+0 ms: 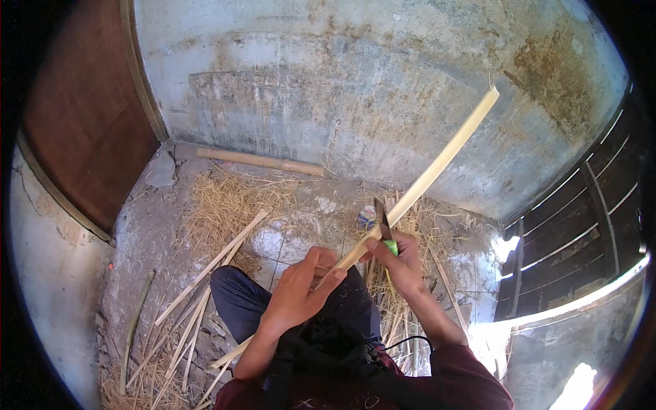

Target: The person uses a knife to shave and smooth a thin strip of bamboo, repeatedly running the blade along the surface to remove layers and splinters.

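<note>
A long pale bamboo strip [444,158] runs slantwise across my lap, its far end raised toward the wall at the upper right. My left hand [301,285] is closed around the strip's nearer part. In my right hand [400,265] is a knife [381,217] with a bright green handle, its dark blade lying across the strip. The right thumb presses on the strip near the blade. How deep the edge sits in the bamboo, I cannot tell.
Split bamboo strips [213,273] lie beside my left leg, near a greenish stick [139,328]. Heaps of shavings [222,205] cover parts of the floor. A bamboo pole [260,160] lies along the stained wall [287,89]. Dark slats [581,239] stand at right, a brown door [85,109] at left.
</note>
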The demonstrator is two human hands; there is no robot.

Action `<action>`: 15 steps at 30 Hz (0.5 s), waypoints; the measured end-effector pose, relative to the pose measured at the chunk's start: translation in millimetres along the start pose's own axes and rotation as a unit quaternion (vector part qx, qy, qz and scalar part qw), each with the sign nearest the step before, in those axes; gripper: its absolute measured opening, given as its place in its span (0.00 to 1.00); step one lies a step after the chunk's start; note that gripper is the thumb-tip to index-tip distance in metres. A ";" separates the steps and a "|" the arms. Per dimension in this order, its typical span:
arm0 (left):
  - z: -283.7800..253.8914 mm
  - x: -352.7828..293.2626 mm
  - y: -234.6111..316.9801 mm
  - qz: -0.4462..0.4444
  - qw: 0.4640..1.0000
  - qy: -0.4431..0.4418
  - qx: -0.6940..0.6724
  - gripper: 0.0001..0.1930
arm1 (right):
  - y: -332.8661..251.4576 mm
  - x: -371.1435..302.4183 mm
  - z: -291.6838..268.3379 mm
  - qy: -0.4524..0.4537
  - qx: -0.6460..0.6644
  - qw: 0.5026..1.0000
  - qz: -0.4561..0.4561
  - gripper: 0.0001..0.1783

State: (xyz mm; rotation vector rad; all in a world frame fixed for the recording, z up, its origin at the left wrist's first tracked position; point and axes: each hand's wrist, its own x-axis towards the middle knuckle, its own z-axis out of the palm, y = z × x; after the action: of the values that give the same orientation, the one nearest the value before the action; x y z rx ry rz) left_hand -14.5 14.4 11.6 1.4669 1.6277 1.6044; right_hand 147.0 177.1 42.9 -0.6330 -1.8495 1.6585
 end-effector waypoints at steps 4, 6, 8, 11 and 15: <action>-1.2 18.7 16.9 -0.096 0.985 -0.111 -0.087 0.11 | 10.0 -3.9 6.8 -0.013 -0.011 1.000 -0.026 0.09; -2.9 21.0 17.8 -0.136 0.974 -0.159 -0.086 0.12 | 7.6 -4.5 3.6 -0.011 -0.072 0.996 -0.057 0.08; -0.4 17.2 2.8 -0.082 0.984 -0.149 -0.051 0.13 | 2.1 -4.3 -0.2 -0.020 -0.110 0.990 -0.091 0.08; 1.7 10.5 -3.4 -0.053 0.989 -0.116 -0.077 0.15 | -15.5 -16.8 -8.2 0.044 -0.190 0.976 -0.093 0.11; 1.1 6.7 4.0 -0.088 0.985 -0.112 -0.097 0.16 | -22.9 -30.5 -25.8 0.070 -0.162 0.965 -0.194 0.16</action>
State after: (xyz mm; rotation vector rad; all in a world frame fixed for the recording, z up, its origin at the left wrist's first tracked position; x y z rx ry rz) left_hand -14.4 19.8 17.4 1.3126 1.3924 1.4026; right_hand 187.4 172.3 64.3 -0.4628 -2.0032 1.0465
